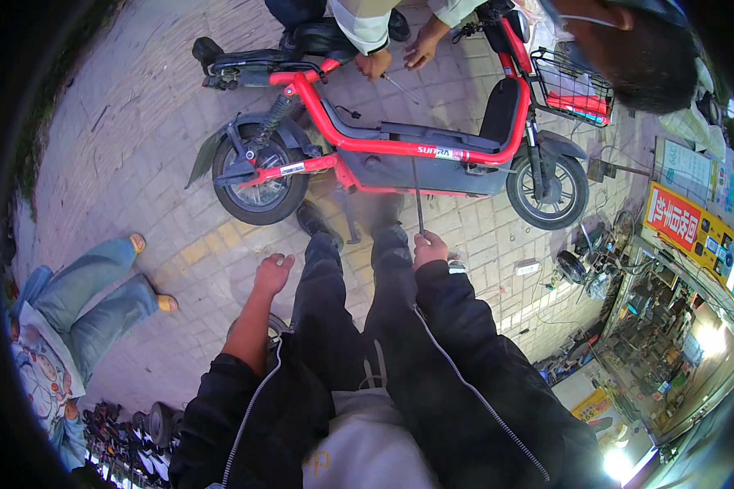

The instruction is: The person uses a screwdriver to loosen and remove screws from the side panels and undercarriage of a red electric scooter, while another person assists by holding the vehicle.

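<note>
A red and dark grey electric scooter [432,174] stands side-on in front of me. My right hand [430,249] is closed round the lower end of a long thin screwdriver [419,200]. Its dark shaft points away from me, and the far end overlaps the scooter's lower side panel; whether it touches cannot be told. My left hand [274,274] hangs in the air short of the rear wheel [261,181], loosely curled with nothing visible in it. Across the scooter, a co-worker's hand [373,64] holds a thin-shafted tool [401,90]; the co-worker's other hand [421,52] is beside it.
A wire basket [575,85] is on the scooter's front. Someone in jeans [98,285] stands at the left. At the right are a yellow and red sign [693,232], a cluttered workbench [661,334] and parts on the paving. A small white box [528,267] lies nearer.
</note>
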